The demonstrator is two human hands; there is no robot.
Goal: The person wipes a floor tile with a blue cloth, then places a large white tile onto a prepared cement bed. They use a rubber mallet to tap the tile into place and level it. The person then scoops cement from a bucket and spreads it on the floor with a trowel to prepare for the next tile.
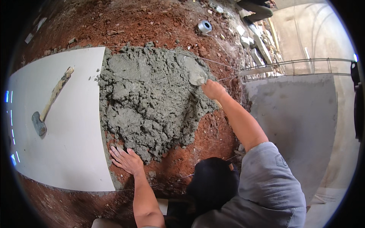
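A wide bed of wet grey mortar (152, 98) lies on red soil in front of me, its top lumpy with a few smoothed patches. At its far right, my right hand (213, 90) grips the handle of a trowel (196, 72), whose mortar-smeared blade rests on the bed. My left hand (128, 161) is spread on the ground at the near left edge of the mortar, close to the large white tile (83, 144). Across that tile lies a mallet (55, 95) with a dark head and a worn, mortar-crusted handle.
A taut string (216, 62) crosses above the mortar's far side; another runs near my body. Beyond are a grey spool (204, 26), rubble (260, 49) and another person's leg (260, 13). At right, a rebar frame (296, 62) borders a grey slab-like surface (292, 114).
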